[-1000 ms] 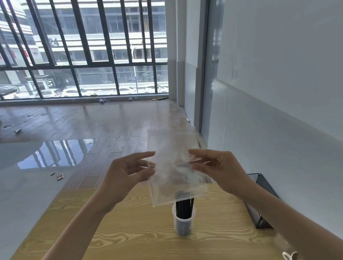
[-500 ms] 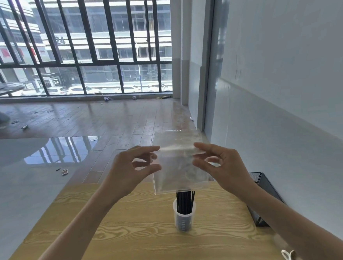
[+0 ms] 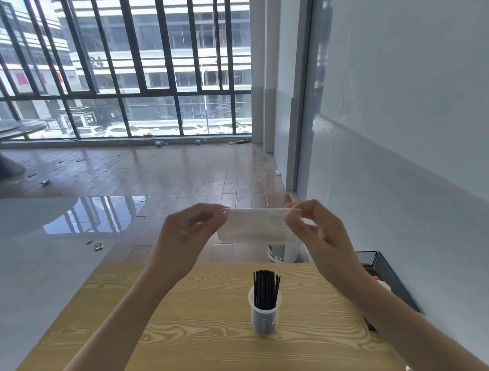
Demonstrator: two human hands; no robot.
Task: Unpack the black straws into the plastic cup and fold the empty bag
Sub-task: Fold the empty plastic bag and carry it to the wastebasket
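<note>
Several black straws stand upright in a clear plastic cup on the wooden table. Above and beyond the cup I hold the empty clear bag in the air, folded into a short flat band. My left hand pinches its left end and my right hand pinches its right end. Both hands are well above the table top.
A black box-like object sits at the table's right edge against the white wall. A white bucket stands on the floor past the table's far edge. A glossy grey surface lies to the left.
The bag went from a tall sheet covering the straws to a short folded band. Both hands rose with it, so the cup and straws are now in plain sight.
</note>
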